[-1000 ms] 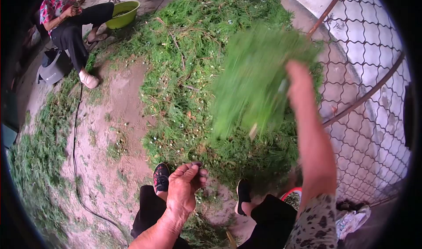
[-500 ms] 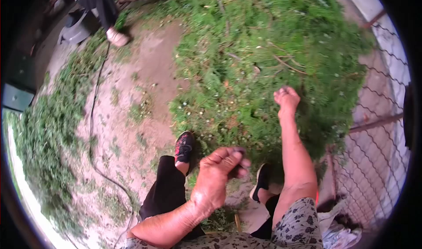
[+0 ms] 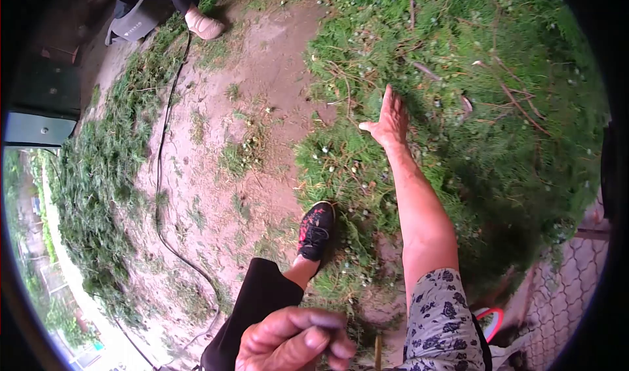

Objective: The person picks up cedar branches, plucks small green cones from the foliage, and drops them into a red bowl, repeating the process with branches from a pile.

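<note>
My right hand (image 3: 391, 118) reaches out over a broad spread of cut green foliage (image 3: 367, 161), its fingers stretched forward and the thumb held apart. Nothing shows in it, and the fingers touch or hover just above the sprigs. Small pale cones or berries (image 3: 324, 150) dot the foliage around it. Low at the front, my left hand (image 3: 295, 345) is closed, thumb pressed against curled fingers with darkened tips. Whatever it may hold is hidden.
A black cable (image 3: 159, 194) runs along the dirt ground (image 3: 209, 128) at left. More greenery (image 3: 98, 200) lies beyond it. A co-worker's shoe (image 3: 204, 25) and a grey bag-like object (image 3: 134, 22) are far left. Wire mesh (image 3: 563, 286) stands at lower right.
My right hand has gone from closed to spread and stretched farther forward over the foliage. My left hand has dropped lower in view, still closed. The camera view has shifted.
</note>
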`<state>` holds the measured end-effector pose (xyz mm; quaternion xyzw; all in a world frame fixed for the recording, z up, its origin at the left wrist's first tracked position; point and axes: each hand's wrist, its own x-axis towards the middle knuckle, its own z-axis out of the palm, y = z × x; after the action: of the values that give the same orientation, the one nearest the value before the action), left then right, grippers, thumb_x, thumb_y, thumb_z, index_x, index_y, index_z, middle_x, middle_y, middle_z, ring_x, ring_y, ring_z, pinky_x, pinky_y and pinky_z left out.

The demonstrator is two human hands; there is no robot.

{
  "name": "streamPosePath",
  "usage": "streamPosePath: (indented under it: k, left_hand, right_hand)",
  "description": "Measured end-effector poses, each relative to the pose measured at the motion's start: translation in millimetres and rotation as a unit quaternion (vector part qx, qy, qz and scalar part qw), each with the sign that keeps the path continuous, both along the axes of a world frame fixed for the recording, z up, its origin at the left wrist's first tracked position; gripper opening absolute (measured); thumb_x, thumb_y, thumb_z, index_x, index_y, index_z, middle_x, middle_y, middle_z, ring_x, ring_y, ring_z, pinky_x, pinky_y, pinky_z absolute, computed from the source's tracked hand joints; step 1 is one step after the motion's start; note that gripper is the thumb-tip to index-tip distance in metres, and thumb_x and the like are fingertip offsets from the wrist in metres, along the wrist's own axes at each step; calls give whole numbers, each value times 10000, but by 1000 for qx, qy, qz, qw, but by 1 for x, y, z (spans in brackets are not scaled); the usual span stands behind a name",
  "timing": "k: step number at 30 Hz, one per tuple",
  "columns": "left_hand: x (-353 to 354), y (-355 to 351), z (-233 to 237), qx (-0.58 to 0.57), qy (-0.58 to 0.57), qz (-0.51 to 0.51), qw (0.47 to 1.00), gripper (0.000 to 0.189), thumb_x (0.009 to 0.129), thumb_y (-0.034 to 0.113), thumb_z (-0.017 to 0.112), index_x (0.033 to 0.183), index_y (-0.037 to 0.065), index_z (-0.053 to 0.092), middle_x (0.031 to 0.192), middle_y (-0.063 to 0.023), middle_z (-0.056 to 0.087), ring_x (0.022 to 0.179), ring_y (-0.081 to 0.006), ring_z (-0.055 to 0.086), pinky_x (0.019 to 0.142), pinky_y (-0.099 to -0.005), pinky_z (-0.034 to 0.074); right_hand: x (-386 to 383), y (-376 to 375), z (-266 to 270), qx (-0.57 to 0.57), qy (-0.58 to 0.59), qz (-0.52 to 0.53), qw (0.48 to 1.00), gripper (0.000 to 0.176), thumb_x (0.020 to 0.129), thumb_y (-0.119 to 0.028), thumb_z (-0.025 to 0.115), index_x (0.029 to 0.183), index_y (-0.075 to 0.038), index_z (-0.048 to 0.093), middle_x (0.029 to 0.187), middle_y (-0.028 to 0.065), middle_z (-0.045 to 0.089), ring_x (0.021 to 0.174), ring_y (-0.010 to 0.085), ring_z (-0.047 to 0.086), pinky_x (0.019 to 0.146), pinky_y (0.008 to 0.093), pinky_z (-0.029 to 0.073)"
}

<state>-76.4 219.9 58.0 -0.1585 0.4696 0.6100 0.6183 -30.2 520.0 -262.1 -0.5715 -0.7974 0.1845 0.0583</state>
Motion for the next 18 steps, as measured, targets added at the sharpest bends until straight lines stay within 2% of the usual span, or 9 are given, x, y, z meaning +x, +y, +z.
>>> streamPosePath:
  k: [3,5,7,8,10,11,12,16,18]
  left_hand:
    - [-4,3,-3,13,11,20,1000,160,864,127,525,986,28,549,746,-90,583,650,-166,543,572,-253,448]
    - [-4,4,-2,-4,17,14,1000,161,860,132,531,983,30,552,743,-91,583,647,-167,541,570,-254,447]
    - [-4,4,-3,-15,18,9,1000,163,857,137,537,980,33,554,741,-92,582,645,-168,539,568,-254,446]
    - [-4,5,-3,-19,17,7,1000,163,855,139,540,978,34,555,739,-93,582,644,-168,538,567,-255,446]
    - [-4,5,-4,-24,13,4,1000,165,851,144,547,975,36,557,737,-94,581,641,-169,536,565,-255,445]
    - [-4,6,-3,-16,14,2,1000,160,848,150,553,961,37,561,736,-97,580,632,-162,534,551,-250,440]
    - [-3,7,-1,-22,5,2,1000,160,848,150,553,961,37,561,736,-97,580,632,-162,534,551,-250,440]
    - [0,10,2,-29,13,-22,999,151,847,149,554,948,36,559,731,-101,580,611,-156,530,535,-246,435]
    - [1,9,1,-17,14,-13,1000,157,849,151,552,949,29,555,725,-101,581,605,-157,529,534,-244,433]
  right_hand:
    - [-16,-4,-10,-16,-65,12,998,1123,566,-329,787,1381,-93,51,1341,217,288,1247,339,277,1030,438,202]
    - [-14,-15,-42,-7,-96,14,995,892,668,-262,722,1360,-98,184,1075,179,548,1028,308,513,1000,452,240]
    - [-3,-37,-92,-48,32,19,998,127,785,-102,563,909,-76,571,540,52,541,472,173,539,520,359,476]
    - [6,-60,-94,40,-7,93,995,55,782,-73,557,833,-76,575,570,64,552,472,164,533,391,282,429]
    - [33,-107,-76,4,52,96,994,166,700,-59,602,863,-81,582,605,93,578,530,221,568,487,339,475]
    - [54,-127,-79,72,92,86,989,236,665,-88,615,898,-75,582,653,143,593,617,282,598,581,383,484]
    - [69,-140,-64,-95,29,-2,995,293,658,-124,620,942,-66,577,719,191,595,711,343,594,656,419,468]
    - [131,-153,-32,-102,-19,-21,994,344,689,-193,634,955,10,555,779,237,586,784,391,563,693,431,449]
    - [148,-146,-3,-149,-51,-26,987,416,718,-343,659,907,16,570,811,240,582,797,391,563,736,426,448]
